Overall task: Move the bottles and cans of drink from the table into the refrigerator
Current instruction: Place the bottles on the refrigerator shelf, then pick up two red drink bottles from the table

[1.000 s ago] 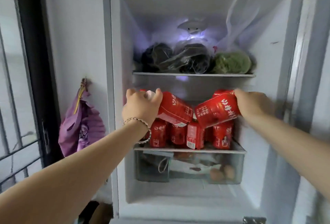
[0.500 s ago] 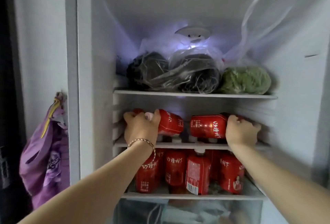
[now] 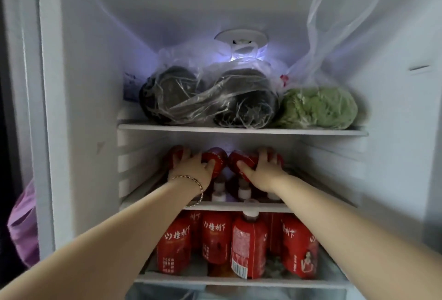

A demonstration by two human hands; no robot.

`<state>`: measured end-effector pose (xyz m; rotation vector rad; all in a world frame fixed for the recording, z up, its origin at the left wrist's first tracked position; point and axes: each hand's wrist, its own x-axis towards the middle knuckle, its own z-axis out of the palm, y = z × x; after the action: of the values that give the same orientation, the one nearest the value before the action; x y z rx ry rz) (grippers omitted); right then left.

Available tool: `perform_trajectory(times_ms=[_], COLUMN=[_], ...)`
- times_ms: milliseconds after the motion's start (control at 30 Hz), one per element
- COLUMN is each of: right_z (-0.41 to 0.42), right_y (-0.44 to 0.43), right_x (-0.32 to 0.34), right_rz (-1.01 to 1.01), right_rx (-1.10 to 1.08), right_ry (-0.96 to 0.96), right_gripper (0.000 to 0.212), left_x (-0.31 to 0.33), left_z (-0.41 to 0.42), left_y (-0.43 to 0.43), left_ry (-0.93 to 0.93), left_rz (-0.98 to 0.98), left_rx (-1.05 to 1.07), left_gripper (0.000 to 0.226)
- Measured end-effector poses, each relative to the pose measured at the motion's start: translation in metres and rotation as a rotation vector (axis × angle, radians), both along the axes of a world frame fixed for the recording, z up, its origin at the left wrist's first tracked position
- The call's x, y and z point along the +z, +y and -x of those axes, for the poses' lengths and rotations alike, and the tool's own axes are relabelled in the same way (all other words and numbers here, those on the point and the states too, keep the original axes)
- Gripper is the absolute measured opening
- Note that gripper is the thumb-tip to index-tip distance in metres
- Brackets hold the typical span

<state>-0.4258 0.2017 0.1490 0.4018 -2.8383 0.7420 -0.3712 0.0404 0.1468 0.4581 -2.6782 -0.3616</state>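
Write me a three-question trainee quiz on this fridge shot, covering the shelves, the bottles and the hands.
1. Fill in: on the top shelf, beside the dark bagged bundles, lies a bagged ___ vegetable.
2. Where do the upright red bottles stand? A: top shelf. B: lower shelf. C: outside the fridge.
3. True or false: the left hand and the right hand each grip a lying red bottle.
Key: 1 green; 2 B; 3 true.
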Motion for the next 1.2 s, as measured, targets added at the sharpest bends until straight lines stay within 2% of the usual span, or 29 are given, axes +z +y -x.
perform_trajectory(times_ms=[100,233,300,367,433,533,633,800,900,933,1067,1200], right_z=[-0.019,-0.078,-0.111,-0.148,-0.185,-0.257,-0.321,-0.443,-0.522,-0.556,-0.682,-0.849], right_y=[0.001,0.021,0.037,0.056,0.077,0.119,0.158,0.246,0.300,0.321,0.397,0.484], right_x=[-0.008,-0.020,-0.030,-0.048,-0.065,-0.091,-0.115,-0.164,-0.181,-0.186,-0.205,-0.222], right_rz=[0.017,-0.052,-0.045,-0.010,-0.011,-0.026,-0.036,-0.058,-0.036,0.000,0.134,0.215], right_rx=[0.009,-0.041,-0.104,-0.173,-0.230,-0.309,-0.377,-0.630,-0.708,-0.747,-1.011,-1.314], right_ry=[0.004,0.137,0.161,0.162,0.132,-0.052,-0.200,-0.344,-0.455,-0.470,-0.561,-0.598], right_gripper=[0.089,0.074,0.066,0.051,0.034,0.019,0.019,0.028,0.021,0.017,0.029,0.024], left_x=[-0.002,-0.009,-0.020,-0.035,-0.052,-0.088,-0.116,-0.155,-0.173,-0.179,-0.194,-0.199], left_z=[-0.028,-0.084,-0.108,-0.131,-0.147,-0.178,-0.213,-0.300,-0.365,-0.391,-0.500,-0.649], left_y=[0.009,0.032,0.042,0.056,0.073,0.116,0.165,0.286,0.360,0.390,0.491,0.589], left_ry=[0.140,0.148,0.092,-0.024,-0.179,-0.408,-0.484,-0.529,-0.576,-0.597,-0.525,-0.575], left_rz=[0.042,0.087,0.044,0.021,0.088,0.166,0.163,0.197,0.225,0.286,0.468,0.411], left_rx=[-0.108,-0.224,-0.327,-0.437,-0.537,-0.707,-0.844,-1.122,-1.297,-1.365,-1.608,-1.787], left_gripper=[0.038,0.022,0.019,0.028,0.026,0.027,0.025,0.019,0.029,0.032,0.034,0.035])
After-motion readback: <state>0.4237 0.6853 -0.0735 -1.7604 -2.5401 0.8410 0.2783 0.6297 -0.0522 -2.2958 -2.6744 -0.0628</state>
